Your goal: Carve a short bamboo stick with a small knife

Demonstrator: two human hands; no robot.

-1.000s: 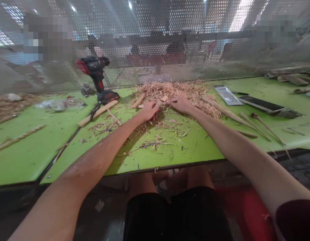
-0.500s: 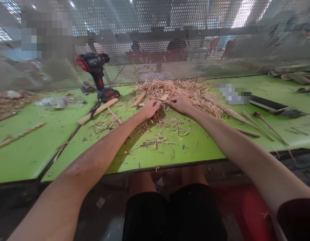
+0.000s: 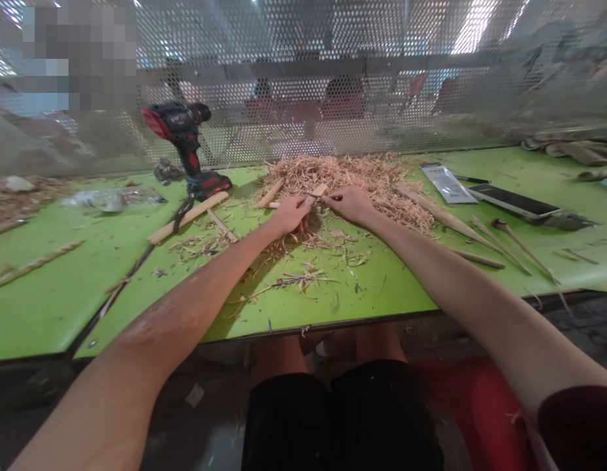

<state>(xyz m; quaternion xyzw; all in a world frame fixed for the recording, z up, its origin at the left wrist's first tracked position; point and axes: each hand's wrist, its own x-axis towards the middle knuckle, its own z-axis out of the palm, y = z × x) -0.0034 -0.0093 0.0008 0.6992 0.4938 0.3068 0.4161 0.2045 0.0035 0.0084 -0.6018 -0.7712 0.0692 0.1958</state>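
Close together in front of the pile of pale wood shavings (image 3: 337, 171) are my two hands. My left hand (image 3: 290, 214) is closed, fingers curled, around the near end of a small pale piece of wood (image 3: 320, 190). From the other side my right hand (image 3: 351, 203) pinches at this piece with thumb and forefinger. A thin dark edge shows between the fingertips, too small to name. Loose shavings and thin strips (image 3: 303, 280) lie on the green table (image 3: 382, 294) below my wrists.
A cordless drill (image 3: 186, 140) stands at the left behind a flat wood strip (image 3: 188, 218). To the right are a phone (image 3: 514, 200), a flat packet (image 3: 448, 183), a long tapered stick (image 3: 445, 214) and thinner sticks (image 3: 524, 248). A perforated metal screen (image 3: 303, 85) rises behind.
The view has shifted slightly, so things appear a little further left. Both hands keep nearly the same pose around the small piece of wood.
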